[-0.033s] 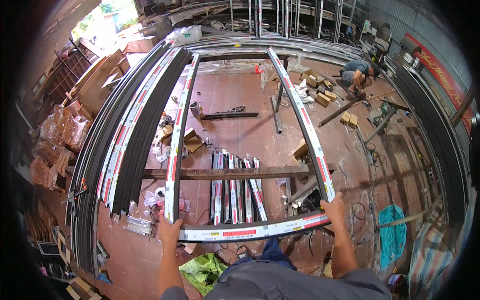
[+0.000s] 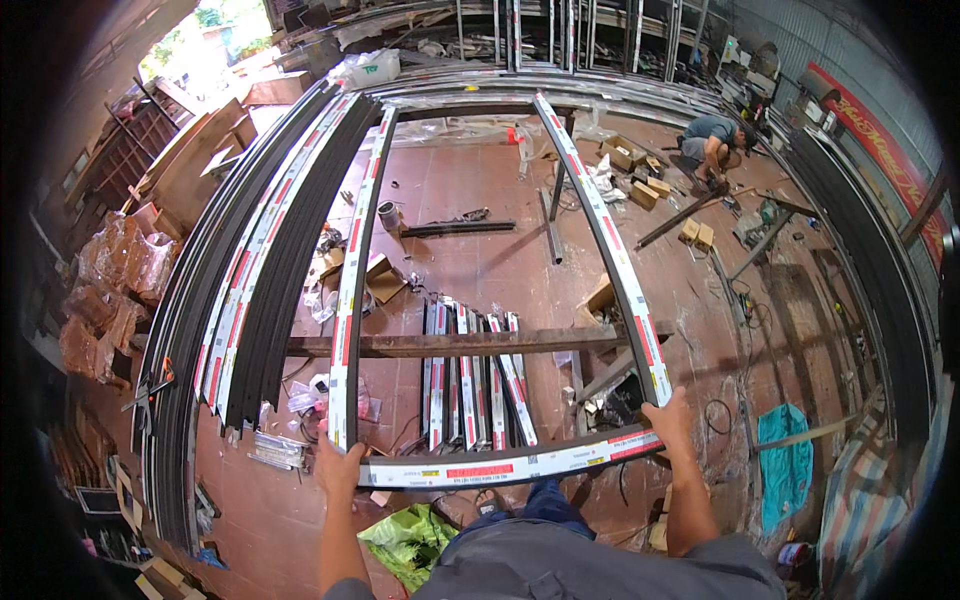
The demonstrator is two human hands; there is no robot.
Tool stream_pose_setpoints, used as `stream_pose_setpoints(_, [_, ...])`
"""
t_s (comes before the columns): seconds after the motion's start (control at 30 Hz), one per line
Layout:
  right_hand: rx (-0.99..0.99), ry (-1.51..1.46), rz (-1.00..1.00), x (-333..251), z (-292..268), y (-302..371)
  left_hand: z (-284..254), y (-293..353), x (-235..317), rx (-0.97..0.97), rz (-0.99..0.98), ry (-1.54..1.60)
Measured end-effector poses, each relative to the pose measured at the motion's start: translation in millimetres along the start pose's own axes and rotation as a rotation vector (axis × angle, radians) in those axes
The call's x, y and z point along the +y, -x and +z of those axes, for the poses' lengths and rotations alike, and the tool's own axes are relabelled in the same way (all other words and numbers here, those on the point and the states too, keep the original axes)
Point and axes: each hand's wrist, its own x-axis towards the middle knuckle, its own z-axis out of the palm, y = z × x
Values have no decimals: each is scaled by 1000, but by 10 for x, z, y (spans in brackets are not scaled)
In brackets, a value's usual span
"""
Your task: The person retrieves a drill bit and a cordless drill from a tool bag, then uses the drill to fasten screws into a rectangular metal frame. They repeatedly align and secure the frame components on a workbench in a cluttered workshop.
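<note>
A large rectangular frame of dark profiles with white-and-red protective film lies before me. My left hand (image 2: 338, 466) grips its near left corner, where the left side profile (image 2: 350, 280) meets the near profile (image 2: 480, 471). At the near right corner, my right hand (image 2: 672, 418) is closed round the joint with the right side profile (image 2: 608, 230). Both hands' fingertips are partly hidden by the profiles. Under the frame runs a brown support beam (image 2: 480, 345). Several short film-covered profiles (image 2: 467, 380) lie on the floor below it.
Long dark profiles (image 2: 285, 250) are stacked at the left, more (image 2: 850, 250) at the right. A clamp (image 2: 150, 388) sits on the left stack. A person (image 2: 712, 150) crouches at the far right among cardboard boxes (image 2: 645, 193) and tools. A green bag (image 2: 408, 545) lies by my feet.
The near profile has tipped slightly, showing more of its dark inner face. Both hands keep their hold on the corners.
</note>
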Motion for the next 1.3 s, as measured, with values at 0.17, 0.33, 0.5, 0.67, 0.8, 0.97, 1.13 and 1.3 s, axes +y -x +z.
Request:
stream_pose_setpoints(0.17, [155,-269,-52,233,40,547,94,92,-635,16,75,106])
stream_pose_setpoints(0.33, [54,-199,187,731,441,631,425,325,-1127,0,61,256])
stream_pose_setpoints(0.5, [132,-427,158,1721,1233,1016,953,607,-1969,-194,96,459])
stream_pose_setpoints(0.67, [-64,-635,-50,2031,1643,265,1173,-41,-2057,-258,-32,566])
stream_pose_setpoints(0.8, [-1,-702,75,937,1302,-1044,1158,-1435,-608,-89,217,773])
stream_pose_setpoints(0.97, [-285,-1032,89,-260,900,-1213,795,-1789,-239,-47,-59,633])
stream_pose_setpoints(1.13, [-261,-1130,11,-156,876,-1146,750,-1673,-177,12,-75,632])
stream_pose_setpoints(1.3, [-198,-1278,-58,-262,311,-1008,24,-1302,-128,92,108,623])
